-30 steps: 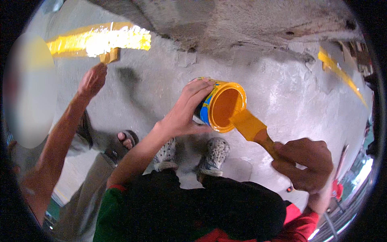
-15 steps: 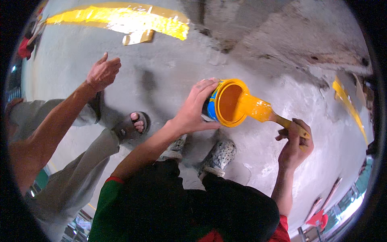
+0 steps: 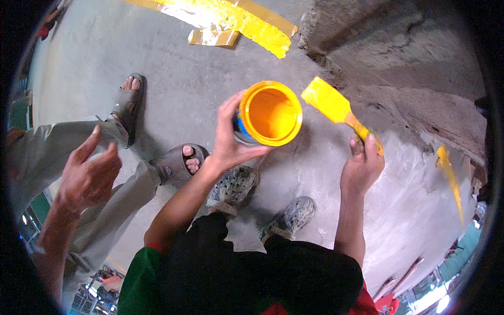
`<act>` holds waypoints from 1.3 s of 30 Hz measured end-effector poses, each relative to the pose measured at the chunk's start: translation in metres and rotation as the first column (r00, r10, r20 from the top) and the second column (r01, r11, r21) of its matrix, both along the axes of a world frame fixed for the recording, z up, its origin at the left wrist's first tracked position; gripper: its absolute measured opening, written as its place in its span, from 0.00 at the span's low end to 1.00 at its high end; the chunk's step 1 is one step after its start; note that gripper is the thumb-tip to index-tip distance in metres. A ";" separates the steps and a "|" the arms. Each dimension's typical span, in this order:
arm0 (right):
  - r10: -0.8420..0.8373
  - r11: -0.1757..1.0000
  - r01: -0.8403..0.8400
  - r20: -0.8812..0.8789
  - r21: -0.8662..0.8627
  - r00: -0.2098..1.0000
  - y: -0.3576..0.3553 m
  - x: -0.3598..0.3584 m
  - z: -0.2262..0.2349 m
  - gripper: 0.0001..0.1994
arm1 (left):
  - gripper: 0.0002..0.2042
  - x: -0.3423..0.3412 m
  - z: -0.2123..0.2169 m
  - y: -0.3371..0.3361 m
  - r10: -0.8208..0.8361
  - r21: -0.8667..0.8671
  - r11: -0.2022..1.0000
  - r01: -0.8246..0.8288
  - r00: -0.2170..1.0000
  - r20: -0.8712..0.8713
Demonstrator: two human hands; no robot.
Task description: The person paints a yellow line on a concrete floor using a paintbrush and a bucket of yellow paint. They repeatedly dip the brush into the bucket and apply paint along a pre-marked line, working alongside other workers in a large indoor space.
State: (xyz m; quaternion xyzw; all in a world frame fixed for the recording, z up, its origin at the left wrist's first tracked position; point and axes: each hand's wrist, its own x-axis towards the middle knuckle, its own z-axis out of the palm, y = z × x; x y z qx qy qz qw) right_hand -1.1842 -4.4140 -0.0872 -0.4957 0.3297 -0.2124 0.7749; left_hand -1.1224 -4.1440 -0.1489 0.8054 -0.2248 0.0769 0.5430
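My left hand (image 3: 229,132) is wrapped round a paint can (image 3: 239,126) with a blue label, tipped so its open mouth faces up at me. Yellow-orange paint (image 3: 270,115) shows inside it. To the right, my right hand (image 3: 362,167) grips a paintbrush (image 3: 350,116) by its handle. The brush's bristles are thickly coated in yellow and point up and left, apart from the can's rim. Yellow smears mark the fingers of that hand.
A freshly painted yellow stripe (image 3: 247,23) edged with tan tape (image 3: 212,38) lies on the grey floor ahead. A rough concrete block (image 3: 388,63) rises at the far right, near another yellow stripe (image 3: 450,176). At left stands a co-worker in sandals, one hand (image 3: 89,176) held out.
The brush has come out of the can and swung up, away from the rim. The can has shifted slightly left and up. The co-worker's hand has dropped closer to me.
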 end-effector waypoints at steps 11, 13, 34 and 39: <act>0.134 0.670 -0.126 -0.048 -0.732 0.990 0.052 0.107 -0.080 0.12 | 0.61 -0.025 0.012 0.075 0.170 0.036 0.985 -0.168 0.983 -0.063; 0.110 0.555 -0.175 -0.137 -0.813 0.984 0.054 0.116 -0.080 0.11 | 0.62 -0.023 0.015 0.078 0.148 0.086 0.986 -0.142 0.987 -0.069; 0.183 0.115 -0.270 -0.246 -0.956 0.952 0.067 0.147 -0.035 0.10 | 0.59 -0.013 0.031 0.077 0.089 0.088 0.993 -0.084 0.994 -0.059; 0.054 0.012 -0.314 -0.313 -0.949 0.948 0.070 0.153 -0.037 0.10 | 0.58 -0.013 0.035 0.076 0.081 0.089 0.993 -0.077 0.996 -0.044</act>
